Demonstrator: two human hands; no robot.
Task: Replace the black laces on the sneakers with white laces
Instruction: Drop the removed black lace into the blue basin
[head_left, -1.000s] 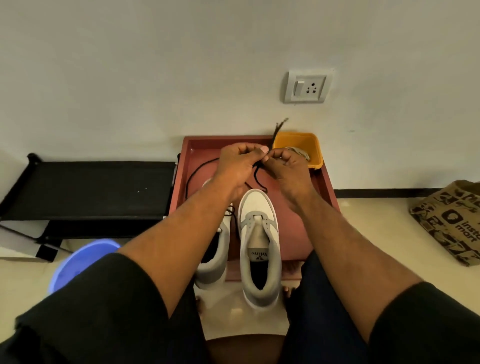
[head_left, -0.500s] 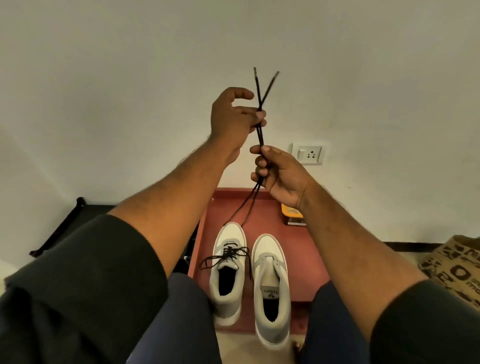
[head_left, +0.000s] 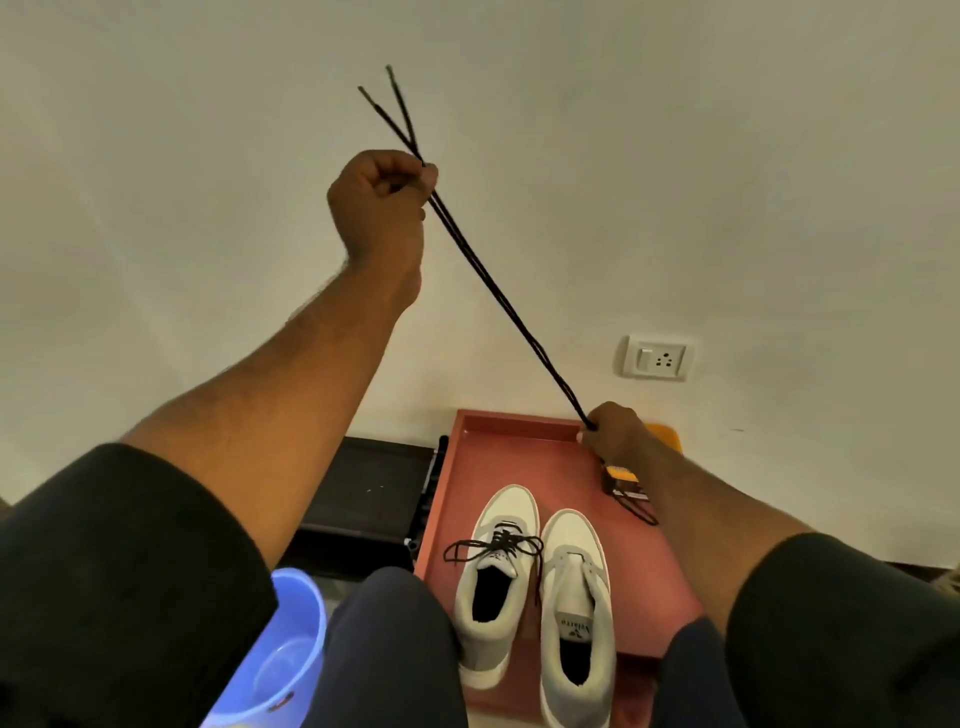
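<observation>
Left hand (head_left: 382, 202), raised toward 11 o'clock, is closed in a pinch on the removed black lace (head_left: 498, 296) just below its two tips, which stick up past the fingers. Right hand (head_left: 615, 431), low at 3 o'clock over the far edge of the red tray (head_left: 467, 467), is curled round the same lace further down. The lace runs doubled and taut between the two hands, likely so the halves lie even and straight before it is folded or set aside. A short tail hangs below the right hand, near a small dark and yellow item on the tray that I cannot identify. Both sneakers stand side by side on the tray, toes pointing to 12 o'clock. The right sneaker (head_left: 574, 597) has bare eyelets, its tongue exposed. The left sneaker (head_left: 493, 582) is still laced in black, the bow undone and loose ends splayed over the collar. An orange tub (head_left: 667, 434) sits just behind the right hand, mostly hidden; no white laces visible. Judgement: early stage, one lace out of two removed. Blue bucket (head_left: 280, 660) at 7 o'clock, wall socket (head_left: 655, 357) at 2 o'clock.
</observation>
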